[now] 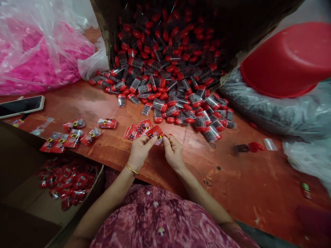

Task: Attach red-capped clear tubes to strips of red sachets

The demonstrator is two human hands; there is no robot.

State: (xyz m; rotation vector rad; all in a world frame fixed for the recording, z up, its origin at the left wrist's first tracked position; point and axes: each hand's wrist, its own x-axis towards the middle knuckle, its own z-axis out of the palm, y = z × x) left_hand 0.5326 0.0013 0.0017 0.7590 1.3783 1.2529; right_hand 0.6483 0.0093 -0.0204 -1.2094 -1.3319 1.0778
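Note:
My left hand (141, 151) pinches a red printed card (155, 131) between thumb and fingers, low over the table. Across from it, my right hand (173, 151) is closed at the card's right end, and a bit of red shows between its fingers. A yellow spot and a shiny clear patch lie between the thumbs; the fingers hide the rest. Just behind my left hand lies a fanned stack of similar red cards (133, 132). Beyond both hands spreads a heap of clear containers with red caps (170, 110), dark pieces visible inside.
The heap spills from a tipped cardboard box (103, 31). Several filled red packs (73, 138) lie at left, above an open carton of packs (69, 184). A phone (23, 106), a bag of pink pieces (33, 58), a red tub (284, 62) and a loose cap (256, 147) are around.

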